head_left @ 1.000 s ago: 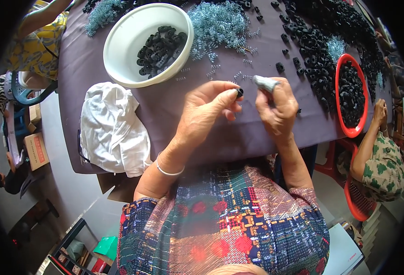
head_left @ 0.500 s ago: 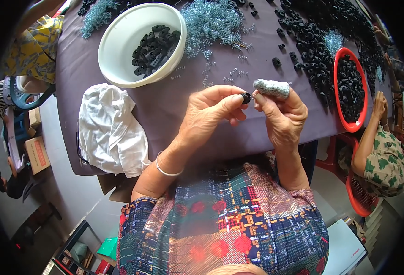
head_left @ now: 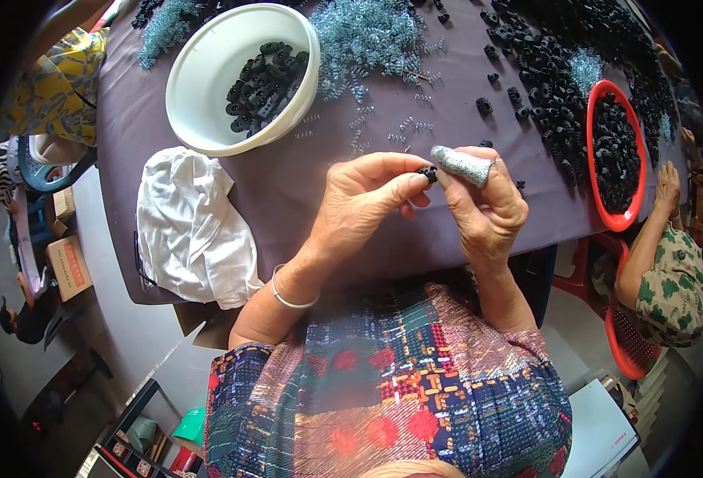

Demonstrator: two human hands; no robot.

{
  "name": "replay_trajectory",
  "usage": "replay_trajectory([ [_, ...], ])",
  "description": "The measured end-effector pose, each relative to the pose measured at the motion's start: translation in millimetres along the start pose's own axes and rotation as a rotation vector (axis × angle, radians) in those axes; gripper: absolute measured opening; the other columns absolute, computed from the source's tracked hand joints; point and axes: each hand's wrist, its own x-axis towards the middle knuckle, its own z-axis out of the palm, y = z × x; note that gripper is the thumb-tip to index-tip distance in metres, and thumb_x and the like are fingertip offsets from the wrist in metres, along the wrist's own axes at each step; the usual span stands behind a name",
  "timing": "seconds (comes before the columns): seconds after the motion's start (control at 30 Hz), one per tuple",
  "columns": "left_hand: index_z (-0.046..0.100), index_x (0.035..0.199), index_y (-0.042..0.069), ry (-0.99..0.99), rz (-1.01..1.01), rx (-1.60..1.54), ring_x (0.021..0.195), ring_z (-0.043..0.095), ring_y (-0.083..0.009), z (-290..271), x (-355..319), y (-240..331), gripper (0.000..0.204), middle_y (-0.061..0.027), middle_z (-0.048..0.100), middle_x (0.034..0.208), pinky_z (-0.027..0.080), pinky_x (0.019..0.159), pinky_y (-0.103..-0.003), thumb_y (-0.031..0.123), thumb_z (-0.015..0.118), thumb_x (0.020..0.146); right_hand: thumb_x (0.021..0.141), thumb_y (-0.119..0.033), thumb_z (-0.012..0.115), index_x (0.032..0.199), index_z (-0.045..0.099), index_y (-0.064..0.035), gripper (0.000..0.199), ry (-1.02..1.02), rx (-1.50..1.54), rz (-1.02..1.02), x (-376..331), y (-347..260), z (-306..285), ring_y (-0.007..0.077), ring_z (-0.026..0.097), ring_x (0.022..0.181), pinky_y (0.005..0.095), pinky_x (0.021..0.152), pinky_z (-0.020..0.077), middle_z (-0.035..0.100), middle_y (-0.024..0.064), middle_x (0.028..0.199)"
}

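A small black plastic part is pinched between the thumb and index finger of my left hand. Right against it comes my right hand, its thumb and fingertips closed at the part's side. Whatever the right fingertips hold is too small and hidden to make out. A grey knitted finger cover sits on the right index finger. Just beyond my hands, loose metal springs lie on the purple-grey tablecloth, and a large heap of springs is farther back.
A white bowl with black parts stands at the back left, near a crumpled white cloth. Many black parts spread over the right side, around a full red basket. Another person's hand rests at the right edge.
My right hand has moved left, closing the small gap to the black part, and its covered finger has tilted. The left hand has barely moved and keeps its pinch.
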Motion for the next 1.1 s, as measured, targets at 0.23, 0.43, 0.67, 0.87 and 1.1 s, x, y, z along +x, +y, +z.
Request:
replay_trajectory([
  [0.23, 0.065, 0.106, 0.000, -0.029, -0.061, -0.073, 0.078, 0.066, -0.0139, -3.0, 1.4, -1.6, 0.020, -0.0075, 0.068, 0.090, 0.052, 0.065, -0.024, 0.011, 0.064, 0.089, 0.078, 0.005, 0.067, 0.102, 0.064, 0.0050, 0.024, 0.082, -0.141, -0.105, -2.8, -0.3, -6.6, 0.0135, 0.061, 0.077, 0.0239, 0.065, 0.0492, 0.061, 0.0085, 0.095],
  [0.43, 0.062, 0.108, 0.003, 0.018, -0.094, -0.190, 0.077, 0.065, -0.0140, -3.4, 1.8, 2.3, 0.018, -0.0085, 0.067, 0.091, 0.054, 0.065, -0.028, 0.013, 0.060, 0.093, 0.081, 0.008, 0.064, 0.100, 0.065, 0.0046, 0.019, 0.231, -0.344, -0.015, -3.7, 8.2, -36.0, 0.0147, 0.060, 0.079, 0.0246, 0.069, 0.0493, 0.062, 0.0099, 0.095],
  [0.67, 0.061, 0.109, 0.002, 0.019, -0.102, -0.210, 0.079, 0.064, -0.0150, -6.1, 2.2, 2.4, 0.021, -0.0097, 0.066, 0.093, 0.053, 0.066, -0.028, 0.014, 0.062, 0.092, 0.071, 0.006, 0.071, 0.085, 0.064, 0.0031, 0.016, 0.160, -0.758, -0.226, -12.4, 23.0, -31.4, 0.0272, 0.060, 0.071, 0.0344, 0.060, 0.0508, 0.060, 0.0140, 0.086],
  [0.87, 0.061, 0.108, 0.001, 0.028, -0.081, -0.205, 0.077, 0.065, -0.0138, -5.6, 2.4, 3.1, 0.019, -0.0097, 0.066, 0.093, 0.054, 0.063, -0.027, 0.013, 0.060, 0.093, 0.073, 0.001, 0.072, 0.092, 0.066, 0.0022, 0.020, 0.124, -0.958, -0.278, -2.7, 22.1, -26.1, 0.0272, 0.058, 0.076, 0.0352, 0.064, 0.0489, 0.058, 0.0124, 0.088],
  [1.1, 0.061, 0.109, 0.002, 0.017, -0.076, -0.170, 0.076, 0.065, -0.0134, -4.6, 1.6, 1.0, 0.019, -0.0102, 0.067, 0.092, 0.055, 0.061, -0.026, 0.012, 0.059, 0.093, 0.066, -0.013, 0.080, 0.079, 0.068, -0.0051, 0.020, 0.099, -1.089, -0.320, -6.4, 34.2, -21.4, 0.0214, 0.053, 0.082, 0.0351, 0.068, 0.0410, 0.056, 0.0042, 0.090],
])
